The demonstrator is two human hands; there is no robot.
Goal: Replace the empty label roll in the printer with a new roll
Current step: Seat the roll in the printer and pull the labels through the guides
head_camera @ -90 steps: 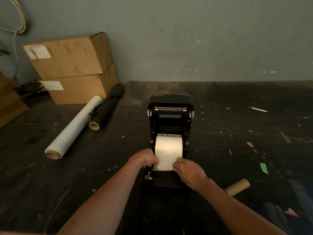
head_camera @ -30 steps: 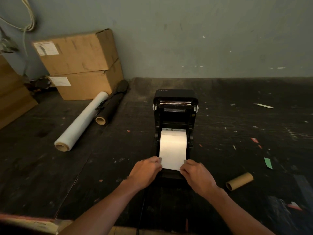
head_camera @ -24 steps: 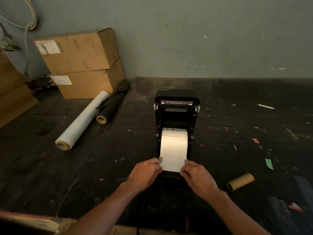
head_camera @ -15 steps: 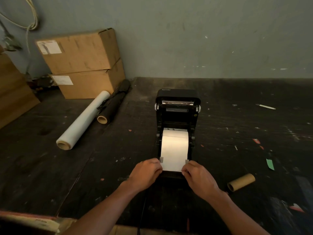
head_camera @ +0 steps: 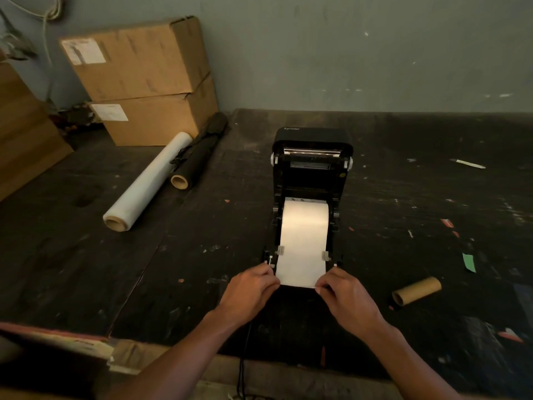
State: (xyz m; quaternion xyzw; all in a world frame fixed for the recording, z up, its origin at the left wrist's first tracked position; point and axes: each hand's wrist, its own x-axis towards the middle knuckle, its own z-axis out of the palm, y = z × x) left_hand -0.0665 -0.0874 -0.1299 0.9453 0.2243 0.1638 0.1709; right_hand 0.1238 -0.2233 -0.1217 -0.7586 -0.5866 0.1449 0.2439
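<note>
Dark scuffed table (head_camera: 115,269) meets a grey-green wall (head_camera: 346,53).

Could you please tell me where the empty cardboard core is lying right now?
In the head view the empty cardboard core lies on the dark table, right of the printer and just beyond the right hand.

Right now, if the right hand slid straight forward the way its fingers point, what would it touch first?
The right hand points up and left, pinching the label paper at its near corner. Going on, it would probably meet the small grey paper guide on the printer. Depth is unclear.
</note>
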